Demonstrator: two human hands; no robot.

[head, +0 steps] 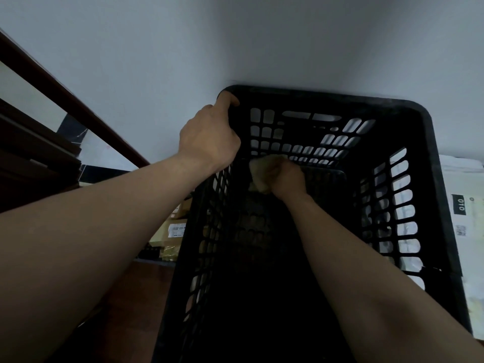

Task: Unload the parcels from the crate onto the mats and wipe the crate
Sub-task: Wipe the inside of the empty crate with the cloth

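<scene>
Pale grey wall (235,35) behind. Left grip (209,138) curled over far-left rim corner of black perforated plastic crate (314,96). Right grip (284,179) deep inside, fist clenched round crumpled pale yellow cloth (262,169) at the floor's far end; crate's long axis running back toward the body, probably the next stroke's line.

Wall, handrail and floor in dim light

A pale grey-blue wall (157,48) fills the view from 10 to 2 o'clock. A dark brown wooden handrail (65,93) slants down from 10 o'clock toward the centre. Dark wooden boards (31,153) sit under it at 9 o'clock, and reddish-brown floor (136,292) shows at 7 o'clock.
</scene>
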